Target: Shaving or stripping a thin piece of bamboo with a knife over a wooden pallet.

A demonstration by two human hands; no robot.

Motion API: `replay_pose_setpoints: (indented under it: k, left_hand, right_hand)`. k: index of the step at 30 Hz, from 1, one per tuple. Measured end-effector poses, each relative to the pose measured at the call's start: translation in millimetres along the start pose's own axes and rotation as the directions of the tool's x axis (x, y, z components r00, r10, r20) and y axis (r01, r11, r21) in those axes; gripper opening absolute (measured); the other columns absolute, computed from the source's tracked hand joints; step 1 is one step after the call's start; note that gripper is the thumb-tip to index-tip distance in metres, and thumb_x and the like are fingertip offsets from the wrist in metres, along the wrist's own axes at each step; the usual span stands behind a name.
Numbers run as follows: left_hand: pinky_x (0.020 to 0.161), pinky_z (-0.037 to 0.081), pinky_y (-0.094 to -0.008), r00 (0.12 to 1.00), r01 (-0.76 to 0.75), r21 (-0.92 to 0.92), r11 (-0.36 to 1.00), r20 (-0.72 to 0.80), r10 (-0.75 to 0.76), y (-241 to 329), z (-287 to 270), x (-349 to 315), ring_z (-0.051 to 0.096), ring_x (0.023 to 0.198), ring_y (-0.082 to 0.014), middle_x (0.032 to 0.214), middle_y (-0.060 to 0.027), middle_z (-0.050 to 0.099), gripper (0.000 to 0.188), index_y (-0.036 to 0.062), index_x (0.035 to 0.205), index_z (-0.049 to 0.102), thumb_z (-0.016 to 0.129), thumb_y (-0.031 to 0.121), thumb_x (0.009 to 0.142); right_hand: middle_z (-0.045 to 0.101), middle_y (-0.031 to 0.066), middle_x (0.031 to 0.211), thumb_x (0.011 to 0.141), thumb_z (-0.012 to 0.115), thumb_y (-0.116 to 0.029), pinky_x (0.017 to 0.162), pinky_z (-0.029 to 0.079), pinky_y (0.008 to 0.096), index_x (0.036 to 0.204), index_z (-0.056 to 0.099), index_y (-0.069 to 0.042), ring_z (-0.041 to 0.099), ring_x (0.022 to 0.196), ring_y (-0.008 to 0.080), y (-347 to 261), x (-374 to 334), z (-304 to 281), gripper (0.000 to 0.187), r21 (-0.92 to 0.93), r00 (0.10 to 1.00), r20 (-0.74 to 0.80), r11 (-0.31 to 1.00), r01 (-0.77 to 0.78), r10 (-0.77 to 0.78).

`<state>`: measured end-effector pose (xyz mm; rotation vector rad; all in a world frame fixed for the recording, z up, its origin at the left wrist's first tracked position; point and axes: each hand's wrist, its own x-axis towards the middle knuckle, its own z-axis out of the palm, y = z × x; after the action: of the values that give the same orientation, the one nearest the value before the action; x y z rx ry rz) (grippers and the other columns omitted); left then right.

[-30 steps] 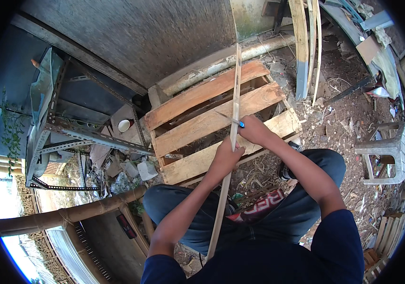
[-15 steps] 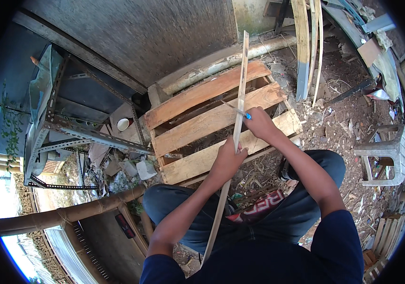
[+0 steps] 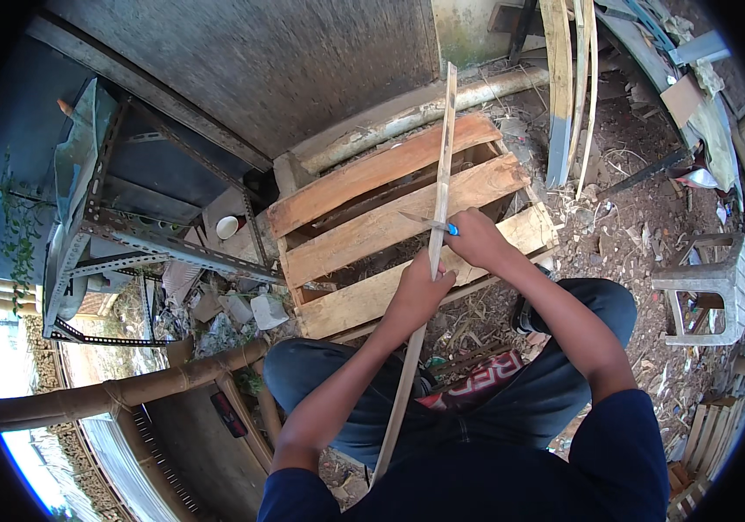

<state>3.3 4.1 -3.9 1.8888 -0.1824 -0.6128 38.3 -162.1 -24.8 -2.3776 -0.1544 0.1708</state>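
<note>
A long, thin wooden strip (image 3: 444,165) runs upright through the middle, its lower end passing between my legs. My left hand (image 3: 421,291) is closed around the strip near its middle. Just above and to the right, my right hand (image 3: 475,237) grips a knife (image 3: 453,230) with a blue handle. Its blade crosses the strip and points to the left. Under the far half of the strip lies a slatted wooden pallet (image 3: 394,226) with gaps between its boards.
A rusty perforated metal frame (image 3: 181,252) stands at the left, above a bamboo pole (image 3: 172,376). Long wooden planks (image 3: 557,96) lean at the upper right. A worn plastic stool (image 3: 705,287) sits on littered ground at the right. A red printed bag (image 3: 477,379) lies between my legs.
My right hand has drawn the knife slightly down along the strip, toward my left hand. The blade lies at a flatter angle. My left hand keeps its hold.
</note>
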Motion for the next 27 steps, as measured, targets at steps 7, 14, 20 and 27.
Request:
replay_pose_setpoints:
  k: [7,14,20,27]
  left_hand:
    - [0.04,0.039,-0.027,0.999,-0.036,0.045,0.998,-0.014,0.037,-1,0,-2,0.047,0.046,-0.0103,0.064,-0.0018,0.046,0.023,0.0055,0.087,0.042,0.063,0.013,0.085]
    - [0.04,0.039,-0.0277,0.996,-0.088,0.055,0.995,-0.027,0.089,-3,1,-1,0.048,0.047,-0.0108,0.065,-0.0025,0.046,0.024,0.0053,0.087,0.042,0.064,0.014,0.084]
    - [0.04,0.039,-0.0279,1.0,-0.011,0.031,0.999,-0.004,0.011,-3,0,-2,0.048,0.047,-0.0111,0.064,-0.0025,0.046,0.024,0.0052,0.088,0.041,0.064,0.014,0.084]
    - [0.038,0.039,-0.0268,0.999,-0.044,0.052,0.998,-0.019,0.045,3,0,-3,0.047,0.045,-0.0105,0.064,-0.0021,0.046,0.023,0.0054,0.088,0.042,0.063,0.013,0.085]
  right_hand:
    - [0.058,0.0277,0.068,0.077,0.06,-0.016,0.07,0.047,0.05,0.071,0.063,0.004,0.058,0.072,0.0449,5,-1,8,0.021,0.123,0.998,0.043,0.992,0.041,-0.046]
    - [0.059,0.0266,0.069,0.077,0.06,-0.016,0.068,0.048,0.049,0.072,0.064,0.003,0.059,0.071,0.044,5,-1,6,0.02,0.097,0.995,0.044,0.991,0.089,-0.093]
    - [0.059,0.0264,0.068,0.077,0.061,-0.016,0.068,0.049,0.049,0.071,0.064,0.002,0.06,0.07,0.0438,6,-1,9,0.02,0.032,0.992,-0.001,0.992,0.123,-0.123]
    - [0.059,0.0267,0.069,0.076,0.06,-0.014,0.069,0.049,0.0488,0.071,0.064,0.002,0.06,0.071,0.0433,6,0,7,0.018,0.062,0.99,0.044,0.989,0.132,-0.135]
